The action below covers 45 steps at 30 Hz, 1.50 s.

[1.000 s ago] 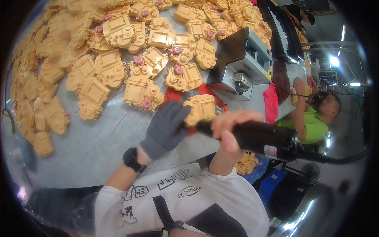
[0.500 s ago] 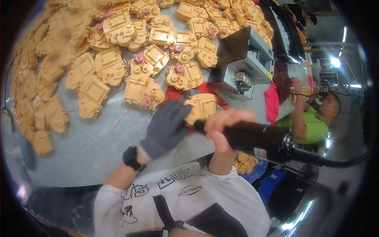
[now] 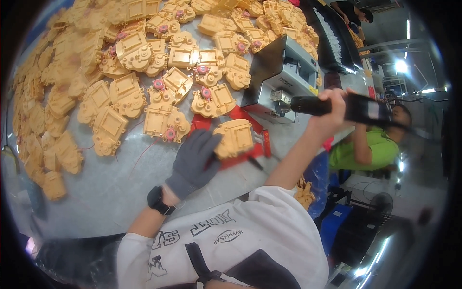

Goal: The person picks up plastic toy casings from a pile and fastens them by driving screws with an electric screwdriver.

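Observation:
My left hand (image 3: 194, 160), in a grey glove, grips the left side of a pale yellow plastic housing (image 3: 235, 137). This housing sits on a red fixture (image 3: 260, 148) on the table. My bare right hand (image 3: 329, 115) is wrapped round a black electric screwdriver (image 3: 365, 109), held level off to the right. The screwdriver's front end points left, at the metal block on the front of a black-and-grey box-shaped machine (image 3: 267, 72). Whether its tip touches the block I cannot tell.
Many similar yellow housings (image 3: 130, 94), some with pink-red round parts, cover the far and left table. Thin red wires lie on the grey tabletop (image 3: 120, 192). A co-worker in a green top (image 3: 368, 149) sits at the right; another person (image 3: 353, 12) is farther back.
My right hand has carried the screwdriver up and right, away from the housing to the box-shaped machine. My left hand stays at the housing. The whole view has shifted slightly.

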Each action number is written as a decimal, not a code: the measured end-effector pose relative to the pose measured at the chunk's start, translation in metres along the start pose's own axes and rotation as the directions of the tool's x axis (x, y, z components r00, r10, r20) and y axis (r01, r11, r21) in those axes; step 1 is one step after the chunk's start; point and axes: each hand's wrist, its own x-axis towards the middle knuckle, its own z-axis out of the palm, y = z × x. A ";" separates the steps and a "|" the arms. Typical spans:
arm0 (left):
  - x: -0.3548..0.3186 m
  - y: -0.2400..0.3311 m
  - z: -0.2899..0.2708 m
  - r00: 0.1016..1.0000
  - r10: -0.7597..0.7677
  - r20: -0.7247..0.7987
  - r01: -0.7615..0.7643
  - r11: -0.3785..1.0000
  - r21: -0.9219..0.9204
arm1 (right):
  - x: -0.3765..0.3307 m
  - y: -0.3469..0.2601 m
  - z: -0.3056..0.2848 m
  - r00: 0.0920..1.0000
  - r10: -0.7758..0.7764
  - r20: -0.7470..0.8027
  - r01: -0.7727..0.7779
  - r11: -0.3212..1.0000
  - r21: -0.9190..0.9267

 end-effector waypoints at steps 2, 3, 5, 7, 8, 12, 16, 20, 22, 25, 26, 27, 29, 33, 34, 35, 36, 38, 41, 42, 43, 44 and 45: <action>-0.001 -0.001 0.000 1.000 0.009 -0.001 -0.009 1.000 -0.004 | -0.004 0.010 -0.002 0.994 0.076 0.073 -0.070 0.994 -0.084; -0.001 0.000 0.001 1.000 0.007 -0.002 -0.007 1.000 -0.003 | -0.007 0.013 -0.005 0.987 0.112 0.111 -0.106 0.993 -0.054; 0.001 0.001 0.002 1.000 -0.001 0.001 0.001 1.000 -0.002 | -0.014 0.007 -0.010 0.979 0.154 0.136 -0.154 0.988 -0.015; 0.003 0.001 0.000 1.000 -0.002 -0.005 0.002 1.000 -0.008 | -0.027 -0.010 -0.012 0.955 0.225 0.192 -0.242 0.968 0.068; 0.005 0.001 -0.001 1.000 0.002 -0.004 -0.002 1.000 -0.012 | -0.033 -0.020 -0.010 0.941 0.237 0.240 -0.278 0.949 0.151; 0.003 0.003 -0.003 0.999 -0.007 -0.037 0.006 1.000 -0.020 | -0.060 -0.032 0.014 0.903 0.150 0.402 -0.281 0.914 0.292; -0.002 0.002 -0.003 0.975 -0.210 -0.074 0.185 0.947 -0.261 | -0.073 -0.027 0.040 0.903 0.232 0.361 -0.332 0.911 0.246; -0.003 -0.001 -0.002 0.977 -0.200 -0.079 0.173 0.949 -0.262 | -0.077 -0.022 0.048 0.882 0.213 0.421 -0.299 0.942 0.149; -0.003 0.000 -0.001 0.979 -0.178 -0.104 0.151 0.962 -0.227 | -0.083 -0.023 0.052 0.865 0.241 0.440 -0.314 0.944 0.100; -0.001 0.001 -0.003 0.978 -0.190 -0.084 0.165 0.957 -0.239 | -0.086 -0.019 0.051 0.838 0.318 0.443 -0.368 0.930 0.029; -0.001 0.000 -0.002 0.980 -0.173 -0.097 0.149 0.965 -0.217 | -0.085 -0.018 0.051 0.837 0.318 0.445 -0.367 0.930 0.024; -0.001 -0.001 -0.002 0.982 -0.155 -0.109 0.132 0.972 -0.195 | -0.085 -0.018 0.051 0.836 0.319 0.446 -0.365 0.931 0.020; -0.002 -0.002 -0.001 0.980 -0.171 -0.096 0.150 0.969 -0.194 | -0.085 -0.017 0.050 0.833 0.315 0.455 -0.365 0.931 0.023; -0.001 -0.002 0.000 0.982 -0.157 -0.109 0.135 0.974 -0.182 | -0.084 -0.014 0.046 0.835 0.299 0.463 -0.350 0.936 0.026; -0.001 -0.002 0.000 0.981 -0.159 -0.109 0.137 0.974 -0.182 | -0.085 -0.014 0.046 0.834 0.301 0.463 -0.351 0.936 0.025; -0.002 -0.002 0.000 0.981 -0.157 -0.111 0.136 0.974 -0.182 | -0.085 -0.015 0.047 0.844 0.286 0.454 -0.338 0.941 0.036; -0.001 -0.002 0.000 0.982 -0.155 -0.113 0.133 0.974 -0.182 | -0.086 -0.015 0.047 0.855 0.269 0.444 -0.322 0.946 0.046; 0.000 0.000 -0.001 0.983 -0.153 -0.103 0.134 0.975 -0.177 | -0.085 -0.015 0.047 0.859 0.272 0.433 -0.337 0.939 0.077; -0.001 -0.003 0.000 0.984 -0.145 -0.106 0.126 0.978 -0.167 | -0.087 -0.013 0.049 0.860 0.286 0.423 -0.360 0.927 0.105; -0.002 -0.004 0.000 0.984 -0.132 -0.117 0.112 0.979 -0.168 | -0.087 -0.013 0.049 0.859 0.293 0.420 -0.364 0.926 0.098; -0.002 -0.003 0.000 0.984 -0.134 -0.117 0.113 0.979 -0.168 | -0.086 -0.012 0.049 0.858 0.294 0.421 -0.365 0.926 0.097; -0.001 -0.003 0.000 0.983 -0.141 -0.113 0.122 0.978 -0.167 | -0.086 -0.012 0.049 0.852 0.295 0.433 -0.363 0.928 0.084; -0.001 -0.002 0.000 0.983 -0.148 -0.107 0.129 0.978 -0.166 | -0.086 -0.013 0.048 0.847 0.295 0.443 -0.361 0.930 0.070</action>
